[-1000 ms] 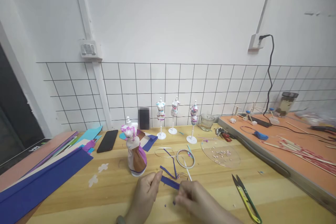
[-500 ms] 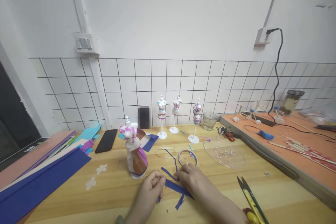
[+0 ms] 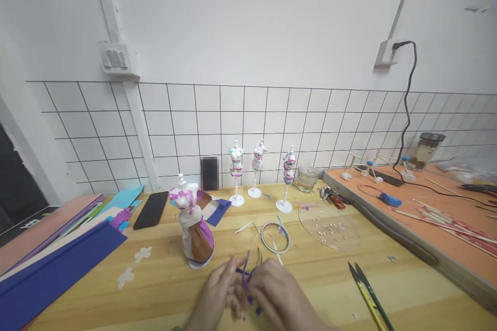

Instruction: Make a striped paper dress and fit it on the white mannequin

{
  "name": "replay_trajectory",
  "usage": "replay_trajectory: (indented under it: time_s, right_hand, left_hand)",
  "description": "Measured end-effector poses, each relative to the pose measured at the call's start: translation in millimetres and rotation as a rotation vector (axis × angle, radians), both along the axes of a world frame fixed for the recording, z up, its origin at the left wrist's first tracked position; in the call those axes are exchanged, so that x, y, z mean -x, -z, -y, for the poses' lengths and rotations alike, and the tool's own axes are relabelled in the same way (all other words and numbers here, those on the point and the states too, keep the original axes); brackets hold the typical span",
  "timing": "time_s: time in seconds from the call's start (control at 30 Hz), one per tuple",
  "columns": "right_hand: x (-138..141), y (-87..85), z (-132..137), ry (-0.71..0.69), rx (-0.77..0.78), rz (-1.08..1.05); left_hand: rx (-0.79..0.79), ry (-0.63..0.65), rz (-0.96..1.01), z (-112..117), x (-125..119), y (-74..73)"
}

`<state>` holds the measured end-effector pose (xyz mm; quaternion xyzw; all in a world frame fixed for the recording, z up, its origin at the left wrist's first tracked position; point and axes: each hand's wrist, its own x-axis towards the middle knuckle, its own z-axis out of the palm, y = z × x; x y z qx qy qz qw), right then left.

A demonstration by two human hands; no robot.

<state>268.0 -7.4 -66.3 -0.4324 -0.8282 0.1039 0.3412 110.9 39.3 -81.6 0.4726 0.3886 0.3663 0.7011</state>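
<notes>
Low in the middle of the view, my left hand and my right hand meet over the wooden table. Both pinch thin dark blue paper strips that curl up between the fingertips. Just beyond my left hand stands a small mannequin wearing a white, brown and purple paper dress. A ring of tape lies on the table behind my right hand.
Three small mannequins on stands line the tiled wall beside a glass jar. A black phone and blue paper sheets lie left. Yellow-handled snips and a clear plate lie right, before an orange board.
My right hand came back from near the tape ring to meet my left hand. The blue strips that lay flat are now lifted and bunched between my fingers.
</notes>
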Motion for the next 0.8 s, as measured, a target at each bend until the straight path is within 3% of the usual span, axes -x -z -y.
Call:
replay_trajectory:
  time_s: [0.07,0.2,0.37,0.47,0.57,0.67,0.8]
  right_hand:
    - [18,9.3,1,-0.107,0.075,0.068]
    - [38,16.9,2,-0.097,0.2,0.13]
    - [17,1.2,8,0.085,-0.043,-0.157]
    - [6,-2.4,8,0.212,0.001,-0.185]
    - [7,-1.6,7,0.151,0.032,-0.093]
    - [12,-2.5,8,0.103,0.059,-0.079]
    - [6,-6.0,8,0.182,0.128,-0.132]
  left_hand:
    - [0.09,-0.011,0.116,-1,0,1.5]
    - [0.054,-0.017,0.145,-3,1,3.1]
    - [0.055,0.034,0.143,4,-2,-2.3]
    - [0.079,0.084,0.189,12,-7,-4.2]
    - [0.005,0.104,0.084,14,-10,-3.3]
    - [-0.078,0.02,-0.005,8,-6,-4.6]
    - [-0.131,-0.184,-0.019,-4,6,-13.5]
